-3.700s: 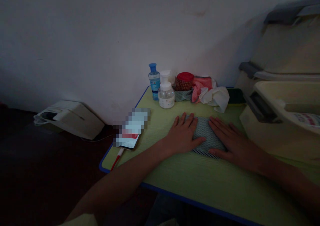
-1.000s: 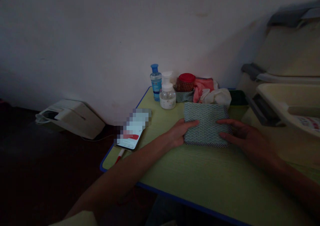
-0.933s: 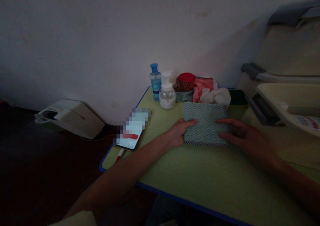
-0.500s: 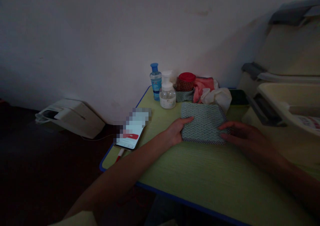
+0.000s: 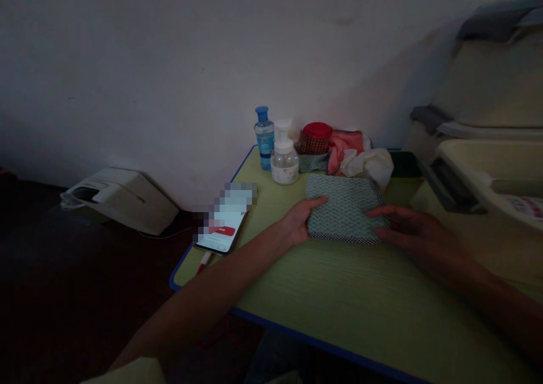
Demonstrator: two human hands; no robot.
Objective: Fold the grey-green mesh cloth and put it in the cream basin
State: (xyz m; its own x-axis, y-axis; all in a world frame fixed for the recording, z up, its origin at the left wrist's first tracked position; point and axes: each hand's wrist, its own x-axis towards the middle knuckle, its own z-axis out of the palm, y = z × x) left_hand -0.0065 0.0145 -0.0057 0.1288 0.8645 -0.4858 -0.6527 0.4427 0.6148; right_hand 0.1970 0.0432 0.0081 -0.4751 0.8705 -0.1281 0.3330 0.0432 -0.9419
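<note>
A folded grey-green cleaning cloth (image 5: 343, 208) with a black-and-white checked hem is held just above the near part of the table. My left hand (image 5: 299, 220) grips its left side, thumb on top and the other fingers hidden underneath. At the cloth's right edge is my right hand (image 5: 407, 231), with thumb and forefinger apart and their tips over the edge; whether they press on it I cannot tell. Behind the cloth lie a crumpled white cloth (image 5: 373, 166) and a pink cloth (image 5: 343, 146).
The green table (image 5: 322, 293) has a blue rim. A phone (image 5: 223, 225) with a cable lies on the left. A blue bottle (image 5: 265, 141), a clear pump bottle (image 5: 284, 166) and a red-lidded container (image 5: 317, 138) stand behind. Storage bins (image 5: 466, 203) are at right, a white bin (image 5: 127, 200) at left.
The fingers of my right hand have shifted very slightly left over the cloth. My left hand keeps its grip, and the other things are where they were.
</note>
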